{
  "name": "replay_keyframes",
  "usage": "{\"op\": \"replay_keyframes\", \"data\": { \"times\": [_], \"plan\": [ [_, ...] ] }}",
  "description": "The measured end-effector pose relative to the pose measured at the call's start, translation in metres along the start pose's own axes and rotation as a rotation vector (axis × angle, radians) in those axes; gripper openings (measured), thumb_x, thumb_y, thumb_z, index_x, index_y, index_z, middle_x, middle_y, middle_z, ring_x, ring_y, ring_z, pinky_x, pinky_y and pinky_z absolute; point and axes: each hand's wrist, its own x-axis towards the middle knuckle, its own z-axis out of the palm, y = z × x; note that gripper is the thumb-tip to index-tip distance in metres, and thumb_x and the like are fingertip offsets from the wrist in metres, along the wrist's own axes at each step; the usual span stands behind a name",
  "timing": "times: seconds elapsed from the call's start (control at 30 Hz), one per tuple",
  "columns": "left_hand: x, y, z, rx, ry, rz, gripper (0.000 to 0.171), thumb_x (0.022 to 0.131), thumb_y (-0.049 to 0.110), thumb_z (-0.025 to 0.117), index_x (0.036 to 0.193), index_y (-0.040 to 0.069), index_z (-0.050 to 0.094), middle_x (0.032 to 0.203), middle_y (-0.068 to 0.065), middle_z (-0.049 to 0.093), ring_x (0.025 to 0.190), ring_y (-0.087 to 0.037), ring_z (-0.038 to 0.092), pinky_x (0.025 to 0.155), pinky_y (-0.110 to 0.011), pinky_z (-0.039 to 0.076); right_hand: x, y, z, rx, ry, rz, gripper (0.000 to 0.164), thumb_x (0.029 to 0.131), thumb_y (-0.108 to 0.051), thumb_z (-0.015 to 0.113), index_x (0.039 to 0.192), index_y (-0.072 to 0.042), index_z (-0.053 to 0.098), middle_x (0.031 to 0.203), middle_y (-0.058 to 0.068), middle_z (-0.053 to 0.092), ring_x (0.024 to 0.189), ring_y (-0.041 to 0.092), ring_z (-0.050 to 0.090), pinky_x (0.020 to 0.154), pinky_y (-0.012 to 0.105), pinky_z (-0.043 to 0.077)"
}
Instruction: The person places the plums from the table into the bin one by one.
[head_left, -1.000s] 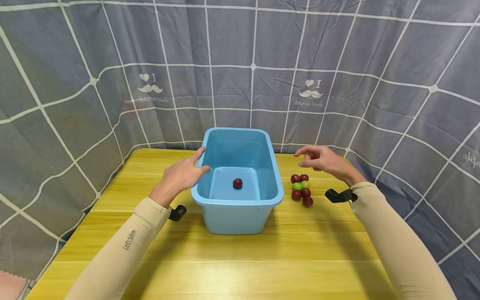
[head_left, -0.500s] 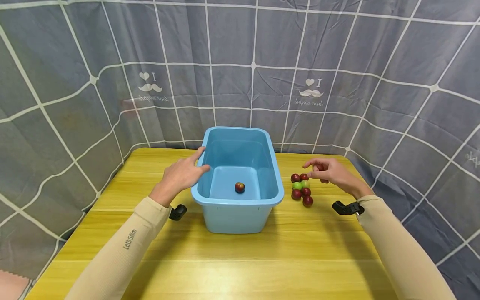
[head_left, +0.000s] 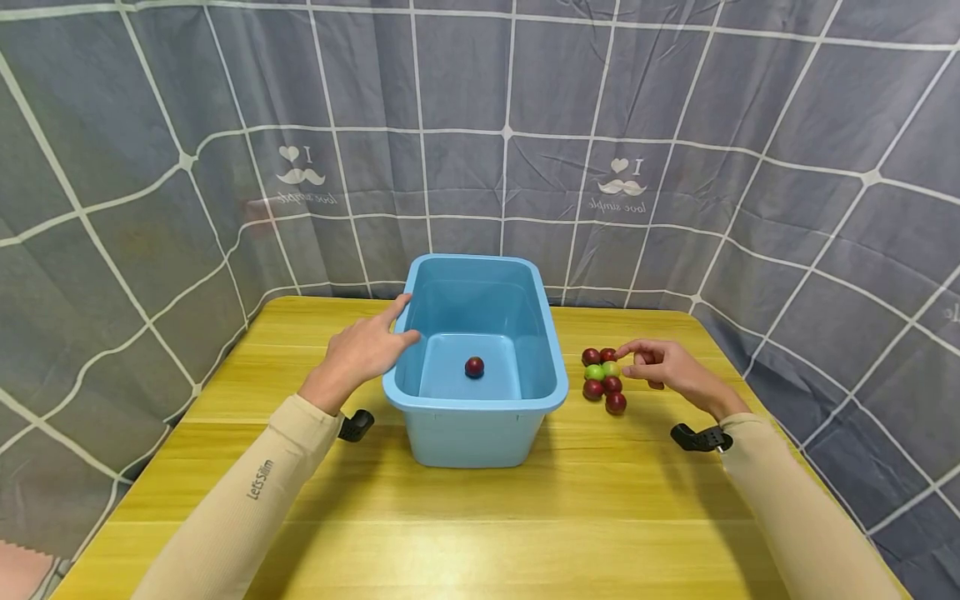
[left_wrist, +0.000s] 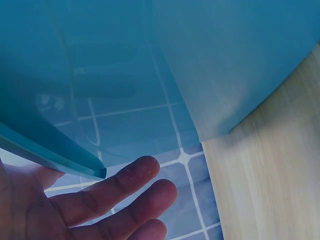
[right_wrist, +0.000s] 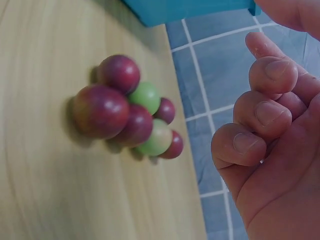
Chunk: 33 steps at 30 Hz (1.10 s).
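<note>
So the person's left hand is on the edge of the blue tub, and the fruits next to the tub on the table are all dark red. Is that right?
Not quite: the fruits aren't all dark red. The right wrist view shows a green fruit and a paler green fruit among the dark red fruits.

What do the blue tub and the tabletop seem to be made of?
The blue tub: probably molded plastic, semi-gloss; it looks smooth, round-cornered and softly shiny.
The tabletop: wood or wood-look laminate, lightly glossy; it shows grain, plank lines and a bright glare.
</note>
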Motion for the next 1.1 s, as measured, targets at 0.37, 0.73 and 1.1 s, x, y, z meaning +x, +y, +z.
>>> {"op": "replay_keyframes", "data": {
  "times": [0.37, 0.73, 1.1],
  "plan": [
    [0.0, -0.001, 0.001, 0.005, 0.01, 0.002, 0.075, 0.096, 0.058, 0.042, 0.162, 0.039, 0.011, 0.155, -0.017, 0.046, 0.119, -0.042, 0.059, 0.066, -0.044, 0.045, -0.008, 0.025, 0.004, 0.038, 0.007, 0.05, 0.048, 0.097, -0.019, 0.068, 0.134, 0.008, 0.054, 0.074, 0.005, 0.048, 0.058, 0.028, 0.034, 0.056, 0.037, 0.037],
    [0.0, -0.001, 0.002, 0.004, 0.007, 0.002, 0.075, 0.097, 0.058, 0.042, 0.162, 0.038, 0.011, 0.156, -0.016, 0.044, 0.12, -0.043, 0.058, 0.065, -0.044, 0.045, -0.014, 0.044, 0.011, 0.041, 0.028, 0.067, 0.04, 0.096, -0.013, 0.067, 0.13, 0.005, 0.057, 0.073, 0.007, 0.047, 0.057, 0.028, 0.036, 0.055, 0.037, 0.037],
    [0.0, -0.002, 0.002, -0.001, 0.012, 0.003, 0.075, 0.096, 0.058, 0.041, 0.162, 0.039, 0.011, 0.157, -0.016, 0.043, 0.119, -0.042, 0.059, 0.066, -0.045, 0.045, -0.017, 0.064, 0.02, 0.032, 0.043, 0.078, 0.037, 0.097, -0.016, 0.066, 0.13, -0.001, 0.061, 0.072, 0.018, 0.048, 0.057, 0.029, 0.042, 0.05, 0.037, 0.035]
  ]
}}
